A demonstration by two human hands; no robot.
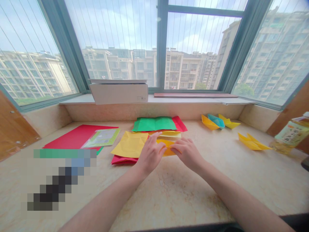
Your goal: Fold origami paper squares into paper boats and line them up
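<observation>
A small folded piece of orange-yellow paper [168, 150] lies between my two hands on the stone counter. My left hand [151, 154] holds its left side, thumb and fingertips pressed on the paper. My right hand [189, 153] pinches its right edge with curled fingers. Part of the paper is hidden beneath the hands. Beside my left hand rests a creased yellow sheet [131, 145], with folded red paper [123, 160] under it. Just beyond the hands, a creased green sheet [154, 124] lies over red paper [180, 124] and pale yellow paper.
Folded paper boats, two yellow and a blue one [215, 121], sit at the back right; another yellow boat [252, 141] is nearer a bottle [292, 133]. Red sheets [74, 137] and a clear packet [102, 138] lie left. A white box [119, 92] stands on the sill.
</observation>
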